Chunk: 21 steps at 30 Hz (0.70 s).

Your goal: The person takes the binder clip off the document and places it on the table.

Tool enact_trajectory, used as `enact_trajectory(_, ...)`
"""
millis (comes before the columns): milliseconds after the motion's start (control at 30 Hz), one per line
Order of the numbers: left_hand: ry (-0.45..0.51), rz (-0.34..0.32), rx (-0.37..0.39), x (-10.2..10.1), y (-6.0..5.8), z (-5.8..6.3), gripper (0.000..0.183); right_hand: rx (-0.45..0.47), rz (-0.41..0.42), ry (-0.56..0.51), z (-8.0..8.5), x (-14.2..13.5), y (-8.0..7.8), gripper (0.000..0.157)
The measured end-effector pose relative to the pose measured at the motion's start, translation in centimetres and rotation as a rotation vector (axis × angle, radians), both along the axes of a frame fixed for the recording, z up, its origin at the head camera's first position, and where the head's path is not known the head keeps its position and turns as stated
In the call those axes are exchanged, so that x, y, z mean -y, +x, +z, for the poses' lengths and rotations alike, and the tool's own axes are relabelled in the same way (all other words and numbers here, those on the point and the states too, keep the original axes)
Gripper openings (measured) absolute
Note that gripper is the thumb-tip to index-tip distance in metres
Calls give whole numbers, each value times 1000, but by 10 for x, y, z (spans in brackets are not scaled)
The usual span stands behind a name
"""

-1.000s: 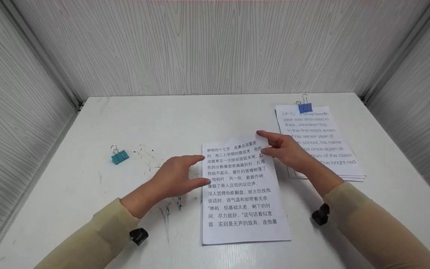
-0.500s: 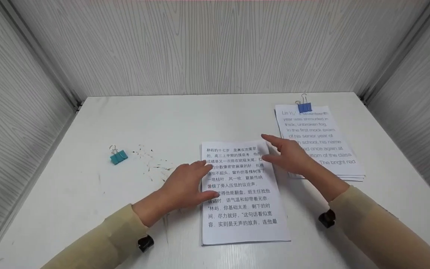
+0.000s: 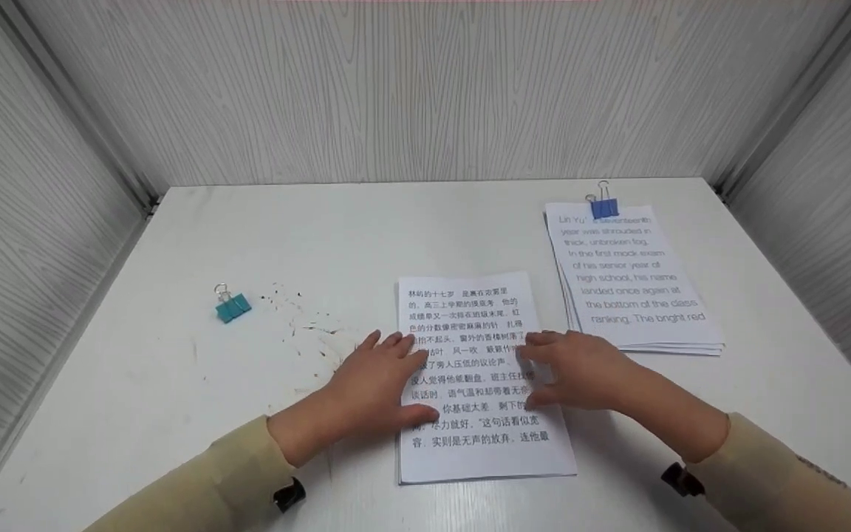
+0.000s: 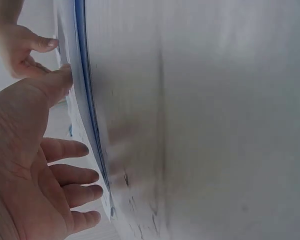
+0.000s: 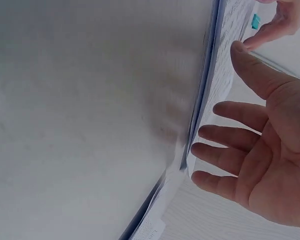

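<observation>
A stack of white sheets printed with Chinese text (image 3: 481,462) lies flat near the front middle of the table. My left hand (image 3: 370,391) is at its left edge, thumb over the print and fingers spread. On the opposite side, my right hand (image 3: 584,373) is at the right edge, with its thumb and fingertips over the margin. The left wrist view shows the left fingers (image 4: 72,175) extended beside the stack's edge (image 4: 85,65). Extended fingers (image 5: 230,142) also appear in the right wrist view. Whether either hand presses on the paper, I cannot tell.
A teal binder clip (image 3: 233,307) lies on the table at the left, near dark marks (image 3: 315,325). At the back right is a stack of English-printed sheets (image 3: 625,284), with a blue binder clip (image 3: 605,208) on its top edge. Grain-patterned panels (image 3: 425,89) enclose the table.
Both hands have moved toward the front along the stack's sides, the right one from the top right corner to mid-edge. The stack looks to have stayed in place.
</observation>
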<state>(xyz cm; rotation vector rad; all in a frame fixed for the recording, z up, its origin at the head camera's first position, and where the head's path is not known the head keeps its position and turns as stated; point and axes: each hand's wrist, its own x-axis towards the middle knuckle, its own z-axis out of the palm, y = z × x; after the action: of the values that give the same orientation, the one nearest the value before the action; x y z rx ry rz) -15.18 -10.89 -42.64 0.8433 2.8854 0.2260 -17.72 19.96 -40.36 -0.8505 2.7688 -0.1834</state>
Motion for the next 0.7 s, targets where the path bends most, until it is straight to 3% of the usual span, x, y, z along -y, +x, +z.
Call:
enact_trajectory(367,-36,5,28,4,-10,0,86,36,44,44,-2,0,-4,80)
enact_trajectory(700,-53,41,45,29,-22,0,86,68,36,41,-8,23,-17,82)
